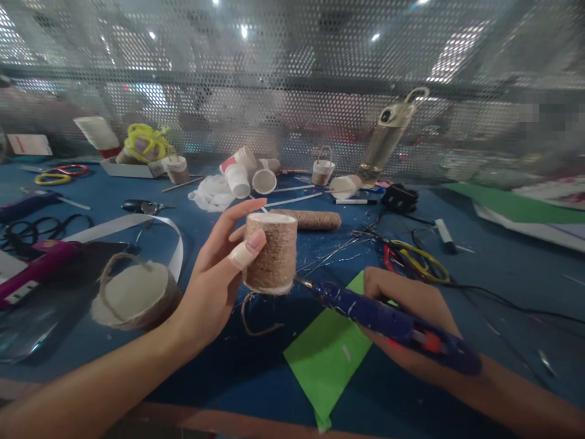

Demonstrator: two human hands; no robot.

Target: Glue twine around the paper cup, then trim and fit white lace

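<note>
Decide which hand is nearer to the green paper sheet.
Right. The right hand with the glue gun rests at the green paper sheet; the left hand is raised to its left.

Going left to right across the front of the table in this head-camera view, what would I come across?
Pink glue gun → twine-wrapped basket with a handle → left hand holding a twine-wrapped cup → green paper → right hand gripping a blue glue gun.
</note>
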